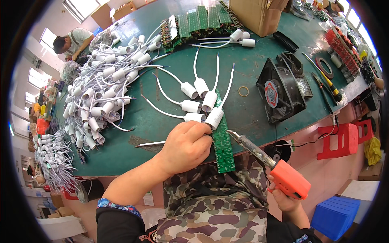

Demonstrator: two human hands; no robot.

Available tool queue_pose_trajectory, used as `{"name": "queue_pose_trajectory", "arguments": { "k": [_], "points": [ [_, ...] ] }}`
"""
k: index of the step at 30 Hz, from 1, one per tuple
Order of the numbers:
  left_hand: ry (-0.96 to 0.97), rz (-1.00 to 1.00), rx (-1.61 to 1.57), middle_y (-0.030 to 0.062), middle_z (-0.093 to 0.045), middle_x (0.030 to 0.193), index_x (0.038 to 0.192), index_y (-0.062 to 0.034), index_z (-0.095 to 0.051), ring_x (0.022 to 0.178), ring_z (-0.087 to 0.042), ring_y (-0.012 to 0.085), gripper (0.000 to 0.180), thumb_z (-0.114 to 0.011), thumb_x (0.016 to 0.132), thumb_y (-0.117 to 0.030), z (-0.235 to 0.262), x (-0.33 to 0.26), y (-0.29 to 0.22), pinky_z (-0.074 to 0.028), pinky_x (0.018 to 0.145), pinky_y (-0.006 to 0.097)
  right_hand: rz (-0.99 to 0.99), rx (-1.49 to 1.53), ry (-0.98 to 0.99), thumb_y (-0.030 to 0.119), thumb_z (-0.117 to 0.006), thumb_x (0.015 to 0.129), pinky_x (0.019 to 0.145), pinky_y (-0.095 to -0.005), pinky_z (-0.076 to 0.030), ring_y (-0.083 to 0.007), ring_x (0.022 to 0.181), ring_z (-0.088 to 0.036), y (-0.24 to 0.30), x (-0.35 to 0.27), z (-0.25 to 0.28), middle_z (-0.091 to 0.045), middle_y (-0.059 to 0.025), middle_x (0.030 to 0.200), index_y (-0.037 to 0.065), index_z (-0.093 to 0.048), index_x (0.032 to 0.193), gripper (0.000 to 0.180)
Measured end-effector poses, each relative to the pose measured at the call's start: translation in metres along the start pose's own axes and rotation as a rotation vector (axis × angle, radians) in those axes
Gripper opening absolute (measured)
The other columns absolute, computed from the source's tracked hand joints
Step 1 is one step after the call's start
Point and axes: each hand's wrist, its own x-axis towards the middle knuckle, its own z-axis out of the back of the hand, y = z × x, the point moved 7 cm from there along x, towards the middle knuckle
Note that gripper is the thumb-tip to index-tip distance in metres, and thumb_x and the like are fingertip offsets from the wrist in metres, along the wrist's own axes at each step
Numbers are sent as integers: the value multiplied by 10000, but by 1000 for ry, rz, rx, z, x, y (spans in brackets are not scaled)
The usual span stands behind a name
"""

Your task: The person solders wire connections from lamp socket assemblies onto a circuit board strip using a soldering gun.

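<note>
My left hand is closed beside a green circuit board strip, fingertips at its left edge. A white cable runs out leftward from under this hand; whatever is on its other end is hidden by the fingers. My right hand grips a soldering iron with an orange-red, gun-shaped handle. Its metal tip points at the strip, close to the right edge. Along the strip's far part, several white lamp sockets stand or lean in a cluster, their white cables fanning outward.
A large heap of white lamp sockets covers the table's left side. A black fan stands at the right, near a screwdriver and pliers. Stacked circuit boards and a cardboard box are behind. Another person works far left.
</note>
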Motion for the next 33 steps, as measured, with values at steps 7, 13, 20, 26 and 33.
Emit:
{"name": "queue_pose_trajectory", "arguments": {
  "k": [7, 13, 20, 26, 33],
  "points": [
    [-7, 30, -74, 89, -644, 1049, 988, -61, -673, 884, -650, 310, 317, -808, 702, -41, 6, -4, 7, -543, 766, 423, -42, -28, -20, 126, -770, 793, 685, -349, -569, -245, 724, -705, -7, -7, 7, -716, -65, 824, 41, -723, 925, 163],
    [79, -27, 12, 91, -645, 1100, 1094, -76, -677, 940, -651, 319, 413, -835, 713, -85, 3, -16, 18, -531, 799, 438, -100, 124, -178, 79, -749, 752, 717, -359, -571, -255, 730, -709, -9, 1, 12, -729, -78, 826, 5, -723, 919, 186],
    [26, -65, 117, 58, -642, 1160, 1126, -90, -690, 1046, -641, 261, 297, -691, 831, -110, 1, -5, 25, -500, 891, 402, -48, 165, -126, 31, -596, 936, 763, -330, -570, -162, 860, -644, -39, -16, 31, -691, -170, 1238, -57, -568, 1346, 420],
    [-3, 21, 39, 72, -667, 1144, 1101, -93, -695, 1034, -664, 296, 317, -791, 799, -99, 36, -3, 52, -532, 889, 421, 4, 144, -89, 28, -604, 929, 769, -329, -569, -166, 836, -647, -43, -13, 33, -681, -172, 1253, -51, -555, 1344, 425],
    [-101, 515, 511, 180, -695, 1067, 1072, -28, -679, 1027, -663, 409, 193, -681, 896, -106, 106, 40, 221, -552, 862, 508, -28, 225, -139, 49, -656, 921, 777, -332, -578, -166, 855, -661, -40, -10, 23, -689, -179, 1225, -53, -579, 1314, 413]
  ]
}}
